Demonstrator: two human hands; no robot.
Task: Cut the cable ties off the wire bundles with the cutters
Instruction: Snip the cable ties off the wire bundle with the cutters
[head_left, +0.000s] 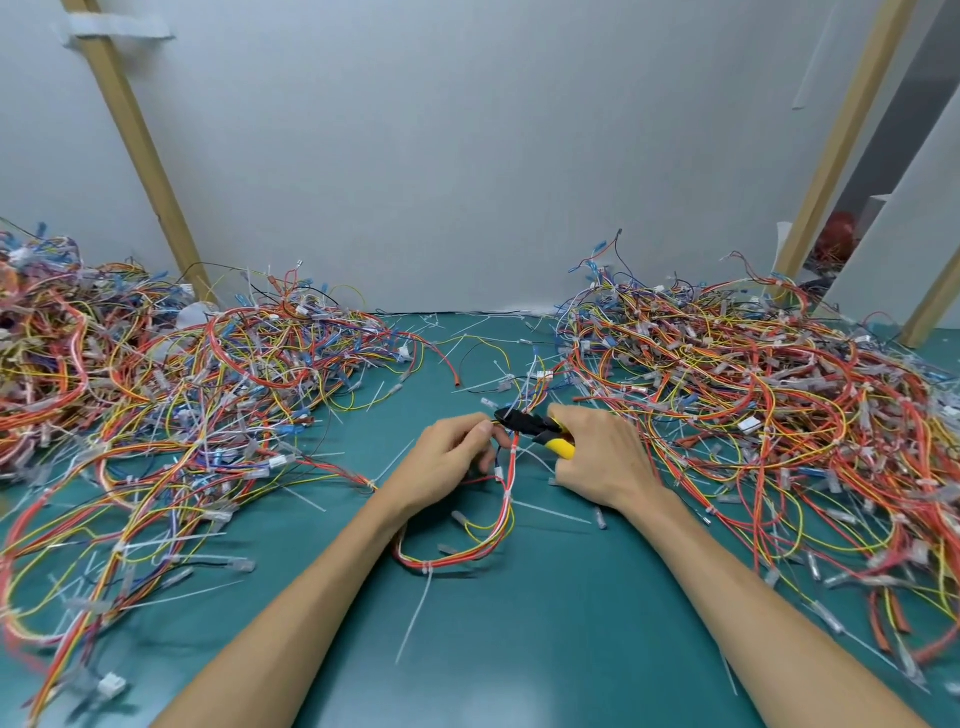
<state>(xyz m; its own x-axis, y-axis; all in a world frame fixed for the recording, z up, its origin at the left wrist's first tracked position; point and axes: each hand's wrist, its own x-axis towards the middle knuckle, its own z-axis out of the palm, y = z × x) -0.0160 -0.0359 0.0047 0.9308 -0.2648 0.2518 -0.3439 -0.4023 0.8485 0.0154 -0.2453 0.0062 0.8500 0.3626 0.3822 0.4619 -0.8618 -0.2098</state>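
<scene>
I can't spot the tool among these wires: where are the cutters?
Head view, centre of the green mat: the cutters are gripped in the right hand, tip pointing left at the wire bundle held by the left hand.

Green mat (545, 649) against a white wall (467, 156); left post (140, 150) with grey tape (117, 28), right post (836, 150), both slanted

Open green mat (519, 649) between left (182, 415) and right wire heaps (753, 415).

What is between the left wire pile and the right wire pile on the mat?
Head view: the left hand holding a wire bundle, the right hand gripping the cutters, and loose cable ties on the green mat.
</scene>
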